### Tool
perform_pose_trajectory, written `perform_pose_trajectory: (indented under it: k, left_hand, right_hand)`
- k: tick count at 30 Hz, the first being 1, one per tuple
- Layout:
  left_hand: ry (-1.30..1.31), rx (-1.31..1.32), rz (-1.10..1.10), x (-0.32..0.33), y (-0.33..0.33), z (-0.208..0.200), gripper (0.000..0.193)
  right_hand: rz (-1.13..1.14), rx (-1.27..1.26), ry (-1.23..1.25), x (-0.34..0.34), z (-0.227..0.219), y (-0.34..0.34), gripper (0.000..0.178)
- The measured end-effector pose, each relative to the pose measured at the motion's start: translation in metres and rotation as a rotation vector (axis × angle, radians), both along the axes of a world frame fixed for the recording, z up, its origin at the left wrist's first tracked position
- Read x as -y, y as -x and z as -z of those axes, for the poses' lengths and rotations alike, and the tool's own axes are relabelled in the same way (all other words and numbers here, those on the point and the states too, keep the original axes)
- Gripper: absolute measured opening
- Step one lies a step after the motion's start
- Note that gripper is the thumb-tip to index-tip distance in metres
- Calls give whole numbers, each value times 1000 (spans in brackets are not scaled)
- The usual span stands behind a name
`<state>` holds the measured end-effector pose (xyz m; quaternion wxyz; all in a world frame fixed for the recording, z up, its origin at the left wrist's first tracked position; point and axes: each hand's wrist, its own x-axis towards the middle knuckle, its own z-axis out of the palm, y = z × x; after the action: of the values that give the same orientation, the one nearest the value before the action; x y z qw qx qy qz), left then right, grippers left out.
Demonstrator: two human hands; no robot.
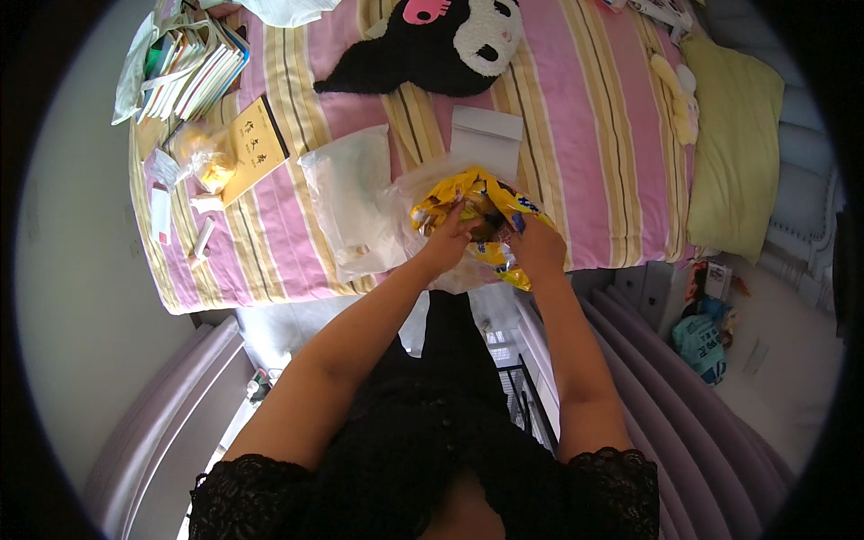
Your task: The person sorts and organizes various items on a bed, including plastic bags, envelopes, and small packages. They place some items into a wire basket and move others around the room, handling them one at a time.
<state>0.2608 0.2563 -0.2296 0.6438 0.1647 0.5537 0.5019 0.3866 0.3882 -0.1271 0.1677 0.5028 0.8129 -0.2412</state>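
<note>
A crinkled yellow plastic bag (486, 183) with blue print stands with its mouth up near the bed's front edge. My right hand (538, 247) is closed on the bag's right rim. At the left side of the mouth is my left hand (447, 243), its fingers stretched apart over the opening. Brownish contents show dimly inside; I cannot make out what they are. Around the yellow bag lies a thin translucent plastic bag (407, 193). A white plastic package (349, 202) lies flat to the left.
The bed (585, 171) has a pink and yellow striped cover. Behind the bag is a white sheet or box (486, 135), then a black-and-white plush cushion (396, 54). Farther left are a yellow notebook (256, 148), a bag of yellow items (211, 166) and books (193, 76).
</note>
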Motion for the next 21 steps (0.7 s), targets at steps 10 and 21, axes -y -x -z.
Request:
perform_pose_trajectory:
  k: [10,21]
  left_hand:
    - [-37,-663,228,-9,-3,-29,45]
    - [-196,-1370,1025,-91,-30,40,26]
  right_hand:
    - [134,-225,-50,4,15,-33,37]
    - [199,-244,-29,-3,40,-25,44]
